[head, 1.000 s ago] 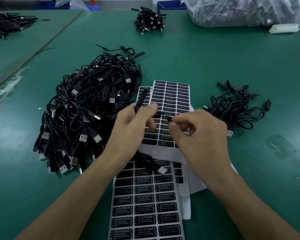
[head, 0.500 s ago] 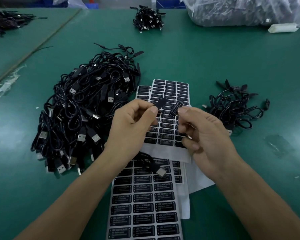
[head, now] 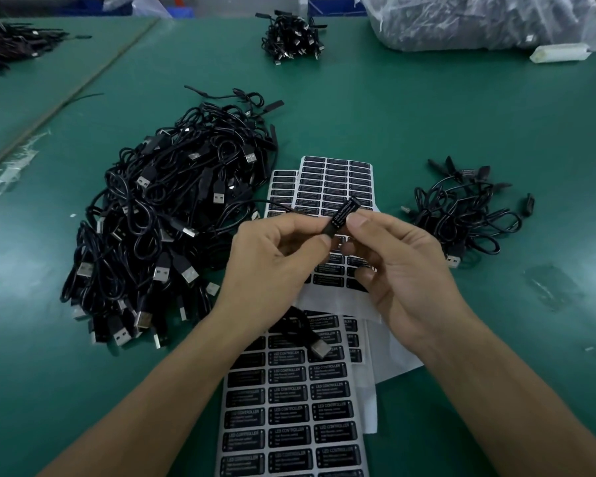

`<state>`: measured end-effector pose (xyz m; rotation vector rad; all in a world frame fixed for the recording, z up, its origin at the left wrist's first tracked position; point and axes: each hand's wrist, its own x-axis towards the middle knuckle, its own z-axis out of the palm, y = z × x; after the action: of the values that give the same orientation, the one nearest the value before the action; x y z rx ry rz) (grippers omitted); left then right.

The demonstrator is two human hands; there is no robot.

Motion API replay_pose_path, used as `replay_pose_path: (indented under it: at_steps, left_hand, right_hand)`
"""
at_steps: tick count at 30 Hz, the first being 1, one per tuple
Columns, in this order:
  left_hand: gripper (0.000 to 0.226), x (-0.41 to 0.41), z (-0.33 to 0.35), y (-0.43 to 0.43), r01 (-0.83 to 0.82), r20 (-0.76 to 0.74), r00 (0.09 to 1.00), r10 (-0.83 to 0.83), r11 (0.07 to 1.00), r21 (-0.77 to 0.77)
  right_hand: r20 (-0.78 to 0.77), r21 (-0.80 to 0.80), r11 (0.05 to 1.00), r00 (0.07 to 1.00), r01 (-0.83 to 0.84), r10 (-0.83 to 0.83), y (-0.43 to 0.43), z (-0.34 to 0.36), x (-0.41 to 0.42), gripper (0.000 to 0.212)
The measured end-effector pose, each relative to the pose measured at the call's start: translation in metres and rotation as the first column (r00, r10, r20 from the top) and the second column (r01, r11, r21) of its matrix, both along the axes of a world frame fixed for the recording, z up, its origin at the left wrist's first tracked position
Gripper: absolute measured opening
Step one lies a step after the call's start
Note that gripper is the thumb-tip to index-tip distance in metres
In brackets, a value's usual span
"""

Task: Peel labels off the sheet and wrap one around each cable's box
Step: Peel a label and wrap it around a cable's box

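Observation:
Both hands meet above the label sheets. My left hand pinches the lower end of a small black cable box, which is tilted up to the right. A black label reading LED CONTROLLER lies on the box, and my right hand pinches it there with thumb and forefinger. The box's cable hangs down under my left hand to a USB plug resting on the near label sheet. A second label sheet lies further back, partly hidden by my hands.
A large heap of black USB cables lies at the left. A smaller bunch of cables sits at the right. Another bundle and a plastic bag of cables are at the back. White backing paper lies under my right wrist.
My right hand lifted a peeled label off the far sheet and brought it to the box. The label now lies on the box, with both hands close together.

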<state>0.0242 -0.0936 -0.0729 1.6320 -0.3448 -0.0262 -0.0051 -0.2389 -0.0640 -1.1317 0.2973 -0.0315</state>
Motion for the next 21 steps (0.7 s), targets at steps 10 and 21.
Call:
replay_pose_path:
  at_steps: [10, 21]
  left_hand:
    - [0.014, 0.0013, 0.0004, 0.0011, 0.065, -0.154, 0.986, -0.066, 0.998, -0.013]
    - [0.015, -0.0010, 0.0018, -0.0005, 0.087, -0.151, 0.984, -0.092, 0.995, -0.037]
  right_hand:
    - [0.060, -0.116, 0.991, 0.997, 0.059, -0.053, 0.0025, -0.0054, 0.0011, 0.014]
    - [0.131, -0.250, 0.960, 0.987, 0.126, -0.095, 0.0045, -0.0088, 0.0014, 0.009]
